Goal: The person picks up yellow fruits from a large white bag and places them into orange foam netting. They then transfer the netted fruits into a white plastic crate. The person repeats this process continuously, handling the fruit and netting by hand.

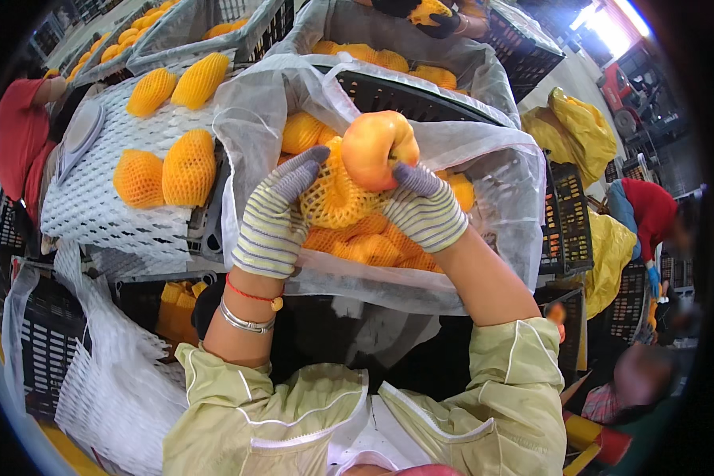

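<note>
Both hands wear striped knit gloves and are raised over a lined plastic crate point(500, 149). My right hand point(425, 205) grips a round orange-red fruit point(372, 149) by its lower right side, with the thumb near the hollow at its end. My left hand point(279, 211) holds the side of a yellow foam net sleeve point(339, 199), which hangs just below and left of the fruit. Beneath the hands, several fruits in foam nets point(375, 250) lie in the crate's thin white liner.
On white foam netting point(101, 172) at left rest several netted fruits point(189, 166). Behind stands another lined crate point(494, 77), where a person's gloved hands point(440, 25) hold a netted fruit. Black crates point(565, 217) and yellow bags point(577, 134) stand at right. Other people are at both sides.
</note>
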